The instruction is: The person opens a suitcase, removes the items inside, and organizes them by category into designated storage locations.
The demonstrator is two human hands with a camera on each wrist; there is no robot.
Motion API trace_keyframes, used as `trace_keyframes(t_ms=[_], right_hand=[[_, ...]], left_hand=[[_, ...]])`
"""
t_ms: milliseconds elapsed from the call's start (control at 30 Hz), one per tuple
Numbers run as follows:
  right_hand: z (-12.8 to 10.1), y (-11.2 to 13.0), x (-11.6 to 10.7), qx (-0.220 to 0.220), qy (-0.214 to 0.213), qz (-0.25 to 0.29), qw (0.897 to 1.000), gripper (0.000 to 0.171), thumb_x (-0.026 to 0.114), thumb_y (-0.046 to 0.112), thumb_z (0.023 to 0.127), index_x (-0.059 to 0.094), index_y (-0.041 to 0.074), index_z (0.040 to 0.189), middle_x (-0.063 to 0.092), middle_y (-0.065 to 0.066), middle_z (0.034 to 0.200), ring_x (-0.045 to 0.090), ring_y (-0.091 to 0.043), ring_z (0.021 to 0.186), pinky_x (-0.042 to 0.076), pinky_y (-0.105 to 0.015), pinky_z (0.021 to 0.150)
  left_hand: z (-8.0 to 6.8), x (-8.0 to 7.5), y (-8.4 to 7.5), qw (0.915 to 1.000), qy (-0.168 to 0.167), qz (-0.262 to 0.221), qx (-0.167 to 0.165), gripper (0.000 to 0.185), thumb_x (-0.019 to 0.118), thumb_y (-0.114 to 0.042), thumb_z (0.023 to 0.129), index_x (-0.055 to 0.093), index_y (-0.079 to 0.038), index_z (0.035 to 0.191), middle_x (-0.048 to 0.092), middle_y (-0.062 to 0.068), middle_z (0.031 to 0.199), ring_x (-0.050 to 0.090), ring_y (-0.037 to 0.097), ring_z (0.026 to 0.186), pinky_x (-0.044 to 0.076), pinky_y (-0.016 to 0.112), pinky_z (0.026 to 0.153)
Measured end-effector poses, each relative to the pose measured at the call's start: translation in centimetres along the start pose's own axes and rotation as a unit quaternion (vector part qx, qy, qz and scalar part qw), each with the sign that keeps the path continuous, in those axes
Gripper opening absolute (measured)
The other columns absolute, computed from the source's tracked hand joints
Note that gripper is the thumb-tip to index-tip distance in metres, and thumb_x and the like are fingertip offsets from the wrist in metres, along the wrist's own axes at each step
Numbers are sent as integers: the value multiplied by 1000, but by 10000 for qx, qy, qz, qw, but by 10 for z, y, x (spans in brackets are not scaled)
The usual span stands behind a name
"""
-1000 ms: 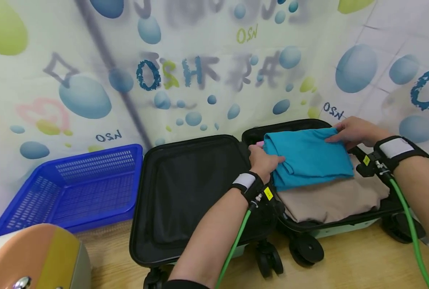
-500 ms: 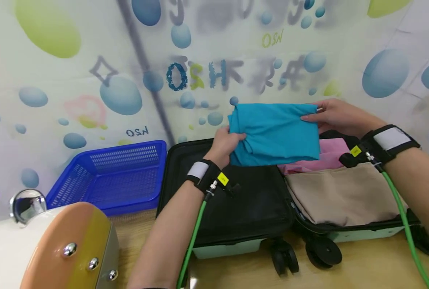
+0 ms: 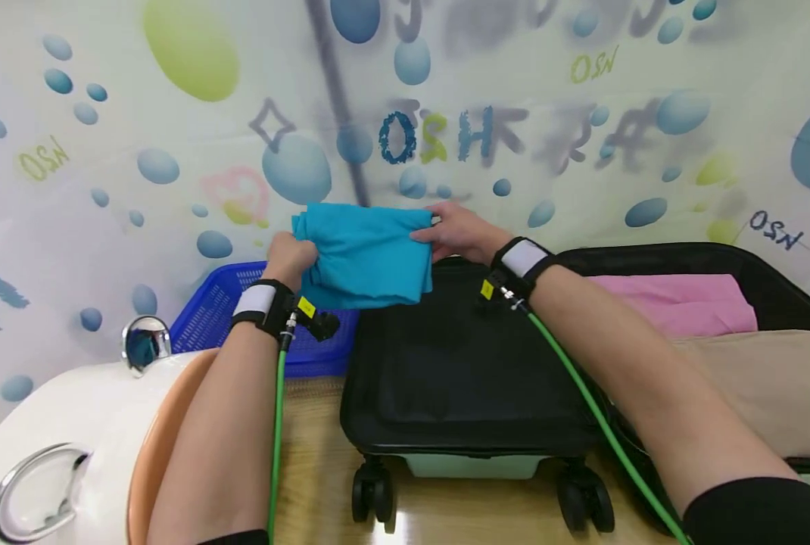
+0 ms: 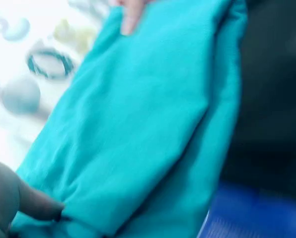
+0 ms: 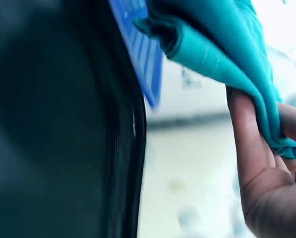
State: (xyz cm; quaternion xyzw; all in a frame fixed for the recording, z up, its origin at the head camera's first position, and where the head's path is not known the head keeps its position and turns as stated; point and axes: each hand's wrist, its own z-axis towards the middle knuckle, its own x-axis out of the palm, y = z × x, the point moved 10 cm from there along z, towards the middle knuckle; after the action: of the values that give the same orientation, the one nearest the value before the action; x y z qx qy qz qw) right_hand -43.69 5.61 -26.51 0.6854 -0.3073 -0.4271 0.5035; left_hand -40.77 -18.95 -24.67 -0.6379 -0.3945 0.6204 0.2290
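Observation:
A folded turquoise cloth garment (image 3: 367, 253) hangs between both hands in the head view, held up over the gap between the blue basket (image 3: 207, 310) and the black suitcase half (image 3: 473, 363). My left hand (image 3: 289, 259) grips its left edge, thumb on the near face. At the upper right corner my right hand (image 3: 461, 232) pinches it between thumb and fingers. The right wrist view shows the folded layers of the garment (image 5: 222, 54) between thumb and fingers of the right hand (image 5: 272, 183). In the left wrist view the left thumb (image 4: 38, 203) presses into the fabric.
The other suitcase half on the right holds a pink folded cloth (image 3: 684, 303) and a beige folded cloth (image 3: 773, 378). A white and orange rounded object with a metal handle (image 3: 33, 492) stands at the near left. Behind hangs a printed curtain (image 3: 514, 76).
Both hands have lifted the turquoise garment out of the right suitcase half and carried it left, past the middle half toward the basket. The pink cloth beneath came into view. The head view swung left.

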Motion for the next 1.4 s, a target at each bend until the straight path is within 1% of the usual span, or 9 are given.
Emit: trace_keyframes(t_ms=[200,433,533,600,900,1033,1100,1200,1400], right_hand=[[31,-4,55,399,185,707,9965,51,58,5,98,39,5,145,56,-18,136,69,-27,102,57,-43,93],[55,-17,100,620,369,878,9935,56,60,1,96,36,1,146,54,-21,138,66,-29,105,56,-43,96],[60,-27,116,717,397,762,9937,60,62,1,95,34,1,148,52,-21,140,65,-24,96,56,-43,96],[64,-31,124,733,347,628,9947,64,63,1,94,32,1,149,50,-22,140,64,-21,89,57,-41,93],[73,-22,147,31,-43,-1183,9930,55,70,-6,85,45,3,134,50,-24,137,62,-22,73,59,-30,66],[74,-7,162,-327,-4,-2799,9595,23,70,-2,86,64,2,107,66,-14,114,64,-21,79,54,-23,65],[73,-1,175,-578,109,-3763,9246,5,65,0,89,64,5,88,64,-6,91,58,-16,73,48,-20,61],[71,0,195,-882,260,-4850,8697,21,55,4,96,56,9,76,53,-1,72,48,-12,65,38,-21,55],[68,-13,209,-850,479,-5634,8204,21,52,13,102,69,7,91,64,-4,74,54,-14,62,40,-22,51]], left_hand=[[5,-36,6,9883,-951,1191,108,26,42,2,88,31,-12,69,23,2,61,22,16,52,21,31,47],[16,-51,27,9698,-974,2221,-278,15,41,-3,94,50,-2,83,53,22,85,51,33,77,34,37,60],[23,-52,34,9515,-830,2941,-357,26,39,-7,98,59,5,107,57,31,119,55,43,105,38,40,69],[27,-51,40,9400,-675,3318,-422,33,36,-8,99,60,7,117,56,31,123,54,41,103,38,40,69],[42,-51,66,8821,-495,4525,-1209,34,34,-14,100,63,4,103,60,19,99,53,30,85,43,41,69],[32,-49,63,8662,-455,4823,-1228,38,34,-16,101,60,7,116,59,22,112,56,35,93,49,43,69],[24,-46,61,8588,-333,4983,-1144,40,33,-16,101,56,8,124,56,25,122,57,39,99,53,47,70],[15,-37,56,8511,-49,5172,-897,40,34,-16,102,57,7,125,56,26,125,58,42,101,55,50,72],[13,-6,48,8745,708,4797,-99,37,36,-16,101,68,2,106,66,24,118,63,38,104,56,48,84]])
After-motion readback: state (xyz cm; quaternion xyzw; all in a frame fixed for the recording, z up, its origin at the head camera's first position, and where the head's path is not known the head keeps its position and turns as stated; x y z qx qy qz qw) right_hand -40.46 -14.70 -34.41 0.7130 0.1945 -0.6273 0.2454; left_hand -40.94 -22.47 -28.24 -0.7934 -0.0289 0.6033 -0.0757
